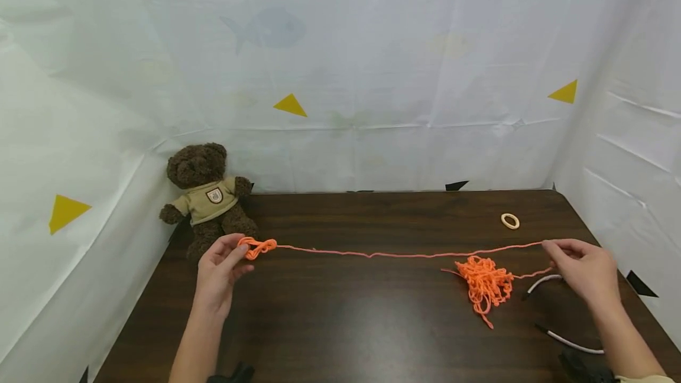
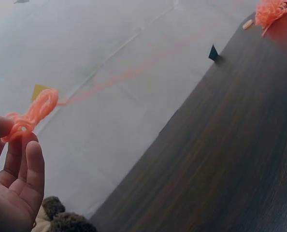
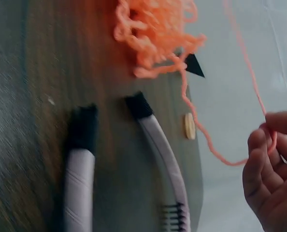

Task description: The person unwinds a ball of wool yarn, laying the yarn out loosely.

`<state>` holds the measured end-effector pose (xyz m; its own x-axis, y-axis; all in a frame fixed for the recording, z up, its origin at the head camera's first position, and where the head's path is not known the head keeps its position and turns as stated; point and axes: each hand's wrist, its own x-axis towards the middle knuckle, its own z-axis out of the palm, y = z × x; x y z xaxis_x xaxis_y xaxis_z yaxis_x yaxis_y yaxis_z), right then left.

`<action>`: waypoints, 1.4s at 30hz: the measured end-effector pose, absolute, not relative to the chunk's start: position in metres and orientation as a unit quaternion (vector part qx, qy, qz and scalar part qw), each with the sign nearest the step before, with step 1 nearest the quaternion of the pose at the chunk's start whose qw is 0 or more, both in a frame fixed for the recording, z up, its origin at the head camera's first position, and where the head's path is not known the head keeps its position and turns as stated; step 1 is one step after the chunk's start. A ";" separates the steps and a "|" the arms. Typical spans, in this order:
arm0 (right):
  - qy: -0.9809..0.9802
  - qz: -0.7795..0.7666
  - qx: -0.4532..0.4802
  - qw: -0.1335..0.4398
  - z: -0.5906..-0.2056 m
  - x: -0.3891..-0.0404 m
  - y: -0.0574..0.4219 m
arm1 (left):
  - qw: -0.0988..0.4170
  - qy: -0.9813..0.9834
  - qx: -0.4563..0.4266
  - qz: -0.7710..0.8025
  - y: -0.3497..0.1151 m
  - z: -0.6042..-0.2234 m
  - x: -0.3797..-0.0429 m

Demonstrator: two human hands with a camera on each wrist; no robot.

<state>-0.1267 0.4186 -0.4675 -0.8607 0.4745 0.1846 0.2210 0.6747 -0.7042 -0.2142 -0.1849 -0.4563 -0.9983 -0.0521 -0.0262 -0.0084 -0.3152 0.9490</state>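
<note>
My left hand (image 1: 217, 273) pinches a small looped bundle of orange yarn (image 1: 258, 247) between thumb and fingers. From the bundle a single strand (image 1: 372, 255) stretches almost straight across to my right hand (image 1: 585, 268), where thumb and forefinger pinch it. In the right wrist view the yarn continues past the fingertips and sags back toward a tangled yarn pile (image 3: 158, 31). That pile (image 1: 485, 282) lies on the right part of the table, with a loose end trailing toward the front.
A brown teddy bear (image 1: 204, 197) in a tan shirt sits at the back left of the dark wooden table (image 1: 340, 312). A pale oval ring (image 1: 510, 221) lies at the back right. Curved white pieces with black tips (image 1: 574, 344) lie beside my right forearm. White sheeting (image 1: 372, 75) surrounds the table.
</note>
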 end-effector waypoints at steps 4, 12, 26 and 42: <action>-0.920 0.343 -0.133 0.137 -0.479 -0.133 0.401 | 0.001 -0.599 0.005 -0.801 -0.172 -0.456 -0.212; -0.945 0.313 -0.084 0.043 -0.488 -0.143 0.378 | -0.029 -0.618 -0.033 -0.785 -0.148 -0.454 -0.208; -0.936 0.258 0.101 0.215 -0.480 -0.163 0.276 | -0.041 -0.628 -0.081 -0.773 -0.119 -0.448 -0.204; -0.846 0.479 0.231 0.023 -0.462 -0.176 0.122 | -0.070 -0.632 -0.117 -0.763 -0.094 -0.448 -0.202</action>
<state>-0.1759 0.1217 -0.4624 -0.8925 -0.3682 0.2606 -0.4128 0.4341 -0.8007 -0.2020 -0.0942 -0.4479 -0.9631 0.2537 0.0899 0.0414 -0.1903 0.9808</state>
